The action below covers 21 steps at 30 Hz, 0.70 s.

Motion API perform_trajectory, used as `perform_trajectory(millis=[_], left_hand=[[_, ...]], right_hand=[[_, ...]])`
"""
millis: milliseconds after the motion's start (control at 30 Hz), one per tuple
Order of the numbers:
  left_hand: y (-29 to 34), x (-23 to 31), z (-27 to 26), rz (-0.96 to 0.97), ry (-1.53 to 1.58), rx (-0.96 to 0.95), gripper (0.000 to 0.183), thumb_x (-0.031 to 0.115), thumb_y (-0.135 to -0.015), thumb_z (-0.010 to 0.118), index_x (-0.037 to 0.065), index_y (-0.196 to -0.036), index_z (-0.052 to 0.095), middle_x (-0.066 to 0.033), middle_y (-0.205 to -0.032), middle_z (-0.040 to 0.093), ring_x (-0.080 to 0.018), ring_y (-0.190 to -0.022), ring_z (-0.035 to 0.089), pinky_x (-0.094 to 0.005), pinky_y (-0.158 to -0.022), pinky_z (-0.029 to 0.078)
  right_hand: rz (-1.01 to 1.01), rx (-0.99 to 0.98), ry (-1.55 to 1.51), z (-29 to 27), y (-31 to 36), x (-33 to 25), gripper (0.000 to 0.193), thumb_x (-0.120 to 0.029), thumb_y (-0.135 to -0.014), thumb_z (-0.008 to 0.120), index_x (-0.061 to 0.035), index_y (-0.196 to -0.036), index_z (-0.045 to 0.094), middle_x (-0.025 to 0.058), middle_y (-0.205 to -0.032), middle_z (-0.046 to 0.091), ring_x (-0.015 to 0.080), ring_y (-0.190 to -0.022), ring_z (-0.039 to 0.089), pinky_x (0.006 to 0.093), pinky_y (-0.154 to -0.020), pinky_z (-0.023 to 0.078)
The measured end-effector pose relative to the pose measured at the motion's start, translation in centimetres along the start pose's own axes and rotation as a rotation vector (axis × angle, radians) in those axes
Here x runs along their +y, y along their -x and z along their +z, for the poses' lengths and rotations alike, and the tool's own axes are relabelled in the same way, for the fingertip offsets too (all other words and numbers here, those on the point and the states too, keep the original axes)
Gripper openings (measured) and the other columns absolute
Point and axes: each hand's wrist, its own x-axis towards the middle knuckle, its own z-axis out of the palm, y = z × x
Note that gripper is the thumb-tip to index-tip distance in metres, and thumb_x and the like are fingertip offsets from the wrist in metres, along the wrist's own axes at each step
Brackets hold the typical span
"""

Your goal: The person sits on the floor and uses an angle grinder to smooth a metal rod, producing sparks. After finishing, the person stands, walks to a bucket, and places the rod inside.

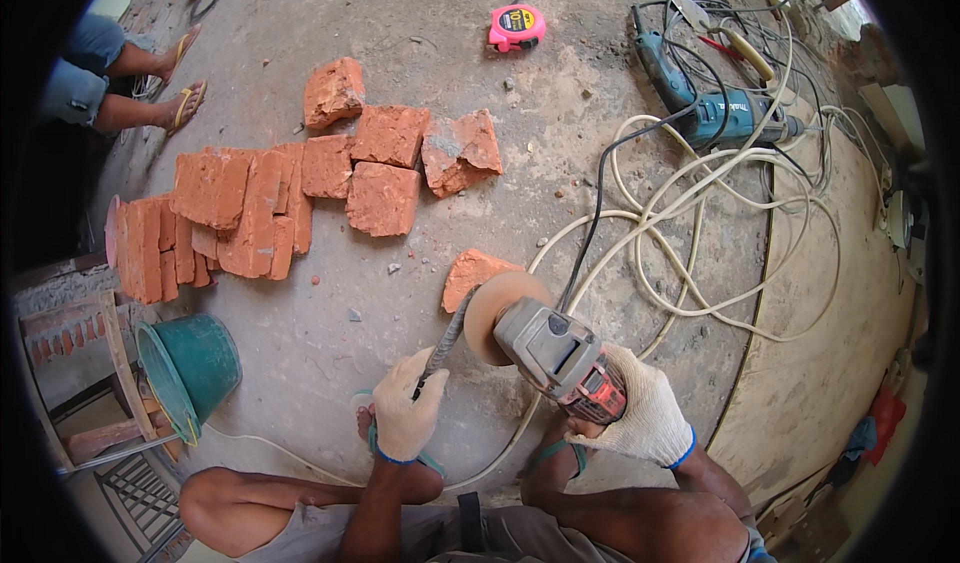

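Gloved in white knit, my right hand [645, 408] is closed round the body of a red and grey angle grinder [555, 348]. The grinder's round brown disc [497, 315] stands over the near edge of a piece of red brick [475, 271] on the floor and hides part of it. My left hand [408, 405], gloved too, grips the lower end of a dark ribbed bar [450, 338]. The bar's upper end reaches the brick beside the disc. I cannot tell whether it is joined to the grinder.
Stacked and loose red bricks [385, 200] lie ahead to the left. A green bucket [205, 368] tilts at the left. A pink tape measure [517, 28] lies far off; a teal power drill [715, 113] and coiled cream cable [655, 218] lie right. Another person's sandalled feet [180, 108] stand far left.
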Motion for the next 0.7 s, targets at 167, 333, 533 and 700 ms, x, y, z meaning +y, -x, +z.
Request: perform_trajectory(millis=[167, 333, 533, 700], left_hand=[[0.04, 0.57, -0.29, 0.001, -0.009, 0.0, 0.029, 0.005, -0.093, 0.077, -0.002, -0.121, 0.077, -0.0194, -0.105, 0.078, -0.0343, -0.096, 0.077, -0.041, -0.089, 0.059], [0.05, 0.77, -0.3, 0.003, -0.005, 0.0, 0.028, 0.004, -0.093, 0.077, -0.002, -0.12, 0.077, -0.019, -0.103, 0.078, -0.0341, -0.093, 0.076, -0.0411, -0.086, 0.059], [0.0, 0.4, -0.16, 0.038, 0.005, 0.01, 0.028, 0.004, -0.093, 0.077, -0.003, -0.119, 0.077, -0.0189, -0.102, 0.077, -0.0326, -0.092, 0.076, -0.0409, -0.085, 0.059], [0.01, -0.17, 0.07, 0.021, 0.014, 0.024, 0.025, 0.005, -0.096, 0.075, -0.004, -0.119, 0.076, -0.0179, -0.1, 0.076, -0.0307, -0.091, 0.075, -0.04, -0.085, 0.058]], right_hand=[[-0.034, 0.004, 0.025, 0.28, -0.25, 0.23, 0.096, -0.038, -0.073, 0.101, 0.0021, -0.148, 0.056, 0.0223, -0.122, 0.076, 0.0357, -0.112, 0.079, 0.0427, -0.097, 0.062], [-0.037, 0.006, 0.009, 0.4, -0.28, 0.55, 0.098, -0.038, -0.072, 0.102, 0.0036, -0.148, 0.055, 0.0218, -0.12, 0.078, 0.035, -0.11, 0.08, 0.0426, -0.096, 0.062], [-0.042, 0.013, 0.005, 0.43, -0.42, 0.57, 0.098, -0.036, -0.072, 0.102, 0.0033, -0.148, 0.055, 0.0222, -0.121, 0.077, 0.0349, -0.111, 0.08, 0.0423, -0.097, 0.062], [0.035, -0.003, -0.058, 0.29, -0.15, 0.64, 0.097, -0.035, -0.073, 0.101, 0.0024, -0.15, 0.055, 0.0228, -0.124, 0.075, 0.0361, -0.112, 0.079, 0.0421, -0.098, 0.062]])
